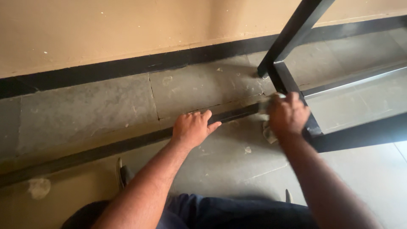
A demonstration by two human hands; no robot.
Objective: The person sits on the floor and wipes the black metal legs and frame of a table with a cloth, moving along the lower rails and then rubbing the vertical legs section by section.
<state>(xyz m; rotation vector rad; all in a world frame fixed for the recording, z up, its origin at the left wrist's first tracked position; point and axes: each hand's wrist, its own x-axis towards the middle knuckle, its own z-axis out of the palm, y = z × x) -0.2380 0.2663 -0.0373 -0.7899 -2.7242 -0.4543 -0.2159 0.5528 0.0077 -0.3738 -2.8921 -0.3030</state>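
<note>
The left hand (191, 128) lay flat, ungripping, atop the long black bar (127, 146). The right hand (287, 114) clenched a blurred pale object (267, 103) at the bar's far end.

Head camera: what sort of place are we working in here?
Probably an indoor room or workshop corner at floor level. Grey stone floor slabs meet a beige wall with a black skirting band, and a black metal frame stands on the floor by the hands.
</note>
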